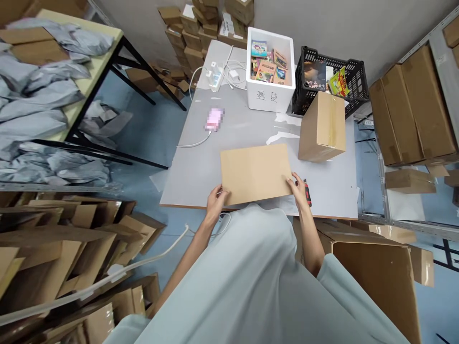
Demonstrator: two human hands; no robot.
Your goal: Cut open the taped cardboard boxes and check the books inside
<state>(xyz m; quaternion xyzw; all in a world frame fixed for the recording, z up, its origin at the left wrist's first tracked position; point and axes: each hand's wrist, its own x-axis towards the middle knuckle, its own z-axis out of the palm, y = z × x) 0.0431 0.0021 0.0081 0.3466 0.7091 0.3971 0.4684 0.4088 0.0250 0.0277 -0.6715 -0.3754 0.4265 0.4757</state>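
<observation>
A flat rectangular piece of brown cardboard (pixel 255 173) lies near the front edge of the grey table, slightly turned. My left hand (pixel 216 199) grips its lower left corner between thumb and fingers. At the lower right edge, my right hand (pixel 297 187) pinches the same piece. Just right of that hand is a red and black tool (pixel 307 193), partly hidden by my wrist. A taped cardboard box (pixel 322 126) stands farther back on the right.
A white foam box (pixel 270 99) of booklets and a black crate (pixel 349 91) stand at the table's back. A pink phone-like object (pixel 214 119) with a cable lies left on the table (pixel 193 177). Grey parcels (pixel 39 91) cover a side table. An open carton (pixel 373 277) is beside me.
</observation>
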